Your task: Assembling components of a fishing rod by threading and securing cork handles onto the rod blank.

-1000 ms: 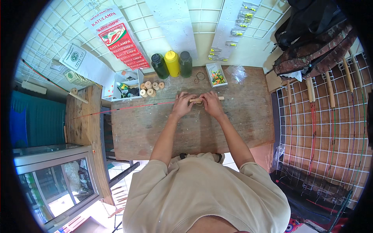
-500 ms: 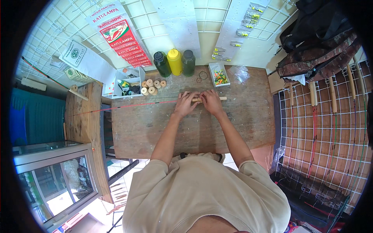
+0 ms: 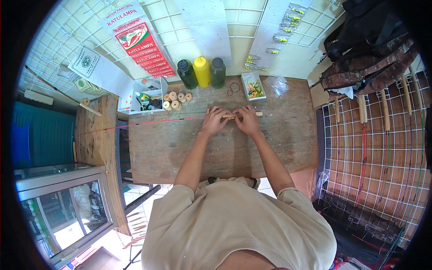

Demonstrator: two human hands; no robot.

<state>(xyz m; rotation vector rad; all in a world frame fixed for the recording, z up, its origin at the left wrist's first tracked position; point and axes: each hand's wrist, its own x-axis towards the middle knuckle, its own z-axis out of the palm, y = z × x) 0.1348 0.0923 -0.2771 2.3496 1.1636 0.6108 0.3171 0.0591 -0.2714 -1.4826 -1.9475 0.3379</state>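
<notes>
A fishing rod lies crosswise over the wooden table [image 3: 180, 153], its thin red shaft [image 3: 168, 120] running off to the left past the table's edge. My left hand [image 3: 215, 120] is closed round the rod near where the shaft meets the pale wooden handle [image 3: 259, 114]. Fingers bent, my right hand [image 3: 247, 121] grips the handle just to the right, with the handle's butt sticking out beyond it. Between the two thumbs a short piece of the handle shows. Whether the fingertips pinch anything small there is too fine to tell.
Behind my hands stand wooden spools [image 3: 174, 104], a yellow squeeze bottle [image 3: 202, 72], two dark bottles and a white box of small colourful floats [image 3: 254, 90]. A white divided tray [image 3: 130, 103] sits at the back left. More rods [image 3: 363, 117] hang on the right rack.
My right hand's fingers have shifted slightly along the handle, and its thumb and fingertips are posed differently. The left hand and the rod stay nearly in place.
</notes>
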